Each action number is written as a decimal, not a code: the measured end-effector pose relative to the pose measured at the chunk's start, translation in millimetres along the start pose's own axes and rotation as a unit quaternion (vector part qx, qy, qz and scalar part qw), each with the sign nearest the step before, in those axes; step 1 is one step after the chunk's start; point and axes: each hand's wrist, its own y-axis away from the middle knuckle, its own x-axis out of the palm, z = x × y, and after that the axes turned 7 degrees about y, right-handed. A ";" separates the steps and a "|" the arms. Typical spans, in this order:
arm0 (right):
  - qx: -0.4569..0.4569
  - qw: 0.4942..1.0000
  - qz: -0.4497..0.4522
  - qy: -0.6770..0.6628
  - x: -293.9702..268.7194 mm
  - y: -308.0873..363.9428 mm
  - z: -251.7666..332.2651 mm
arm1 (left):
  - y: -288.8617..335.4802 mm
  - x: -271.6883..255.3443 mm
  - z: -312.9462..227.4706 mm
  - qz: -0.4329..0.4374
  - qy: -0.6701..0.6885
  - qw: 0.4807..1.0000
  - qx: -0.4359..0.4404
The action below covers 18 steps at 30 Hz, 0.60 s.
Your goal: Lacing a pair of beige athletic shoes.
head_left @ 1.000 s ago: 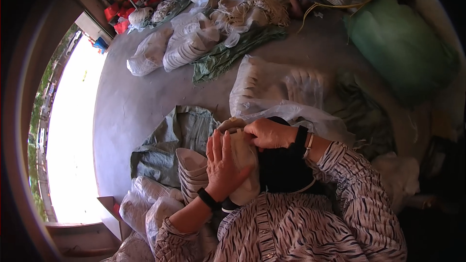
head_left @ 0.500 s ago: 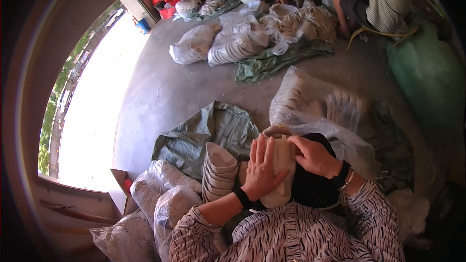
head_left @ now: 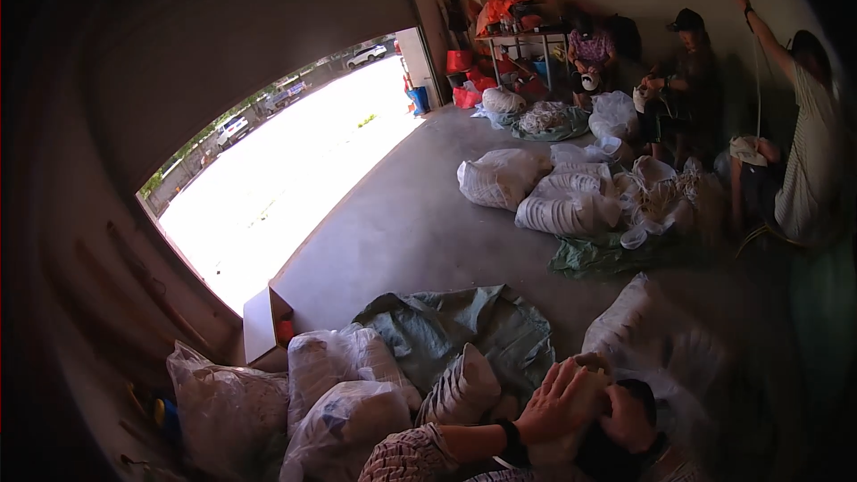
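Observation:
At the lower right, a cream shoe-shaped piece point(head_left: 555, 452) sits between my hands over my lap. My left hand point(head_left: 555, 403) lies across it from the left, fingers bent over its upper side. Against its right side my right hand point(head_left: 630, 419) is curled, the fingertips partly in shadow. Both hands cover much of the piece, so its detail is hidden. Just left of them leans a stack of nested pale shell-like pieces point(head_left: 461, 387). Dark cloth point(head_left: 596, 460) shows under the right hand.
Plastic bags point(head_left: 350, 424) of pale pieces crowd the left. A green sheet point(head_left: 473, 321) lies ahead, with another filled bag point(head_left: 625, 317) to the right. Farther off are more bags point(head_left: 571, 201). Several people sit at the back, one person point(head_left: 808, 152) pulling a long strand upward.
The view has tilted up and swung left, so hands and piece now sit lower and the back wall shows. Both hands stay on the piece; the left fingers look more bent.

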 end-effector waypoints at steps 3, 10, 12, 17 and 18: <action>0.074 0.989 0.121 -0.038 14.5 72.7 -20.0 | -0.9 8.7 8.2 0.059 -0.018 0.998 0.018; -0.102 0.966 0.225 0.070 2.8 126.5 -17.6 | 42.2 -10.0 -14.9 0.101 -0.066 0.979 0.164; -0.079 0.960 0.268 0.008 1.5 129.2 -22.6 | 40.5 -10.2 -17.4 0.000 0.030 0.980 0.195; -0.036 0.961 0.270 -0.051 -9.8 125.1 -11.0 | 48.0 7.6 -11.0 0.128 -0.098 0.938 0.308; -0.022 0.966 0.252 -0.046 -14.0 123.5 -3.6 | 52.1 1.4 -15.0 0.185 0.001 0.941 0.285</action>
